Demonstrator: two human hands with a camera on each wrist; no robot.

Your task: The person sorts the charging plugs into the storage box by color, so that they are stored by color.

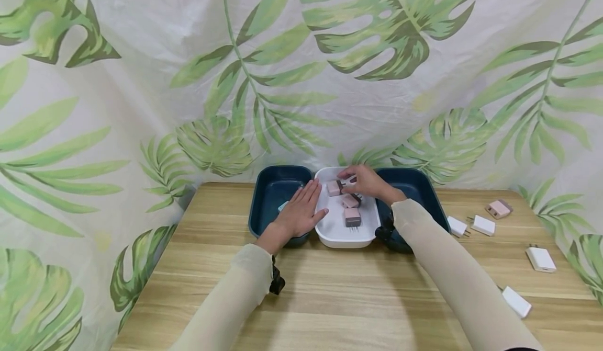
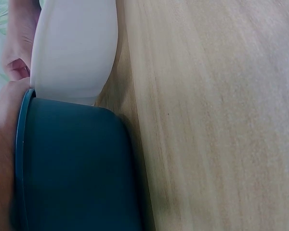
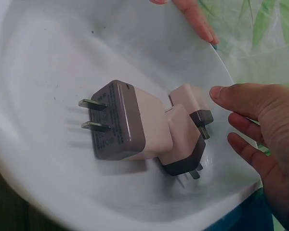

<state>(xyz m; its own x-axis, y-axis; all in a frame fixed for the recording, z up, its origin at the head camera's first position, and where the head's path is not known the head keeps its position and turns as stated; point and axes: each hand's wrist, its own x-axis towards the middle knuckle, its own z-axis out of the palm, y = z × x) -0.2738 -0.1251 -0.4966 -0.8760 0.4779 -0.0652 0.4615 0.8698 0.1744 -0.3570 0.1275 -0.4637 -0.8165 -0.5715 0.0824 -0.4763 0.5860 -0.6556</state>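
Three pink-and-grey plug chargers [image 3: 132, 122] lie in a white tray [image 1: 346, 236], their metal prongs showing in the right wrist view. My right hand [image 1: 369, 183] is over the tray's far right part, beside the farthest charger [image 1: 334, 188]. In the right wrist view its thumb and fingers [image 3: 243, 98] are apart, with nothing between them. My left hand [image 1: 299, 212] lies with straight fingers across the adjoining rims of the white tray and the left dark blue tray [image 1: 254, 204]. A pale blue item [image 1: 282, 206] shows partly behind that hand.
Another dark blue tray [image 1: 424, 194] stands to the right, partly behind my right forearm. On the wooden table [image 1: 339, 298], at the right, lie several white chargers [image 1: 540, 259] and a pink one [image 1: 498, 208]. A leaf-print cloth [image 1: 282, 79] hangs behind the trays.
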